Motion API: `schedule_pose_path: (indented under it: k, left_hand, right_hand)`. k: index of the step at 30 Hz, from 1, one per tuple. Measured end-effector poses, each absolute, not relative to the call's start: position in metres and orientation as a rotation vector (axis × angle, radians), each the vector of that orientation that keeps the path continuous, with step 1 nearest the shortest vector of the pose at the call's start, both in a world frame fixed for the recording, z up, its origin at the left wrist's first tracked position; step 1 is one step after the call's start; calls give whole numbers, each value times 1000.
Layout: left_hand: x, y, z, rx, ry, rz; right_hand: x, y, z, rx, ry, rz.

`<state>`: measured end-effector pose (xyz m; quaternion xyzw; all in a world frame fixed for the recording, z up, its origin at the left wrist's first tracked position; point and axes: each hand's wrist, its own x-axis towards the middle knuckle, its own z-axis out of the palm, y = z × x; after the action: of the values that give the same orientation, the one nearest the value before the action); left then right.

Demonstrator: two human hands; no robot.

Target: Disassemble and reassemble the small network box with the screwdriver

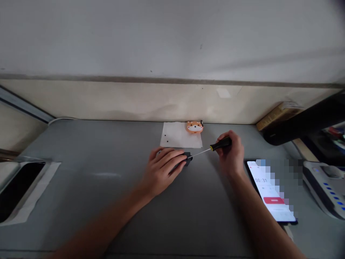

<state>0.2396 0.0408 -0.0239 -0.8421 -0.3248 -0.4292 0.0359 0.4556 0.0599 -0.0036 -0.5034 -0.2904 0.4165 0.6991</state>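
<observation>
My left hand (163, 169) is closed over a small dark block-like object (188, 160) on the grey desk, most of it hidden under the fingers. In my right hand (234, 154) is a screwdriver (221, 144) with a black handle and a yellow collar. Its thin metal shaft slants down to the left, and the tip meets or nearly meets the right end of the dark object. Just behind my left hand lies a white paper (178, 135) with two tiny dark specks, perhaps screws, on its left part. An orange animal-face case (194, 127) rests on the paper's back right corner.
A phone (272, 190) showing a timer lies right of my right forearm, beside a white device with blue-marked buttons (327, 189). A black cylinder (304, 118) and a box (279, 114) stand back right. Far left is a dark-topped object (21, 189) on white paper. A wall (134, 100) closes the back.
</observation>
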Motion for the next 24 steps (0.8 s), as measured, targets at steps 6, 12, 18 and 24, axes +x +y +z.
schedule_pose_path:
  k: [6, 12, 18, 24]
  left_hand:
    - [239, 40, -21, -2597, -943, -1262]
    - [238, 40, -21, -2597, -926, -1238]
    - [237, 40, -22, -2615, -964, -1230]
    - [238, 40, -16, -2634, -948, -1193]
  right_hand:
    - [457, 61, -5, -1138, -654, 924]
    - [456, 61, -4, -1136, -627, 935]
    - [456, 61, -3, -1136, -624, 933]
    - [457, 61, -4, -1123, -605, 947]
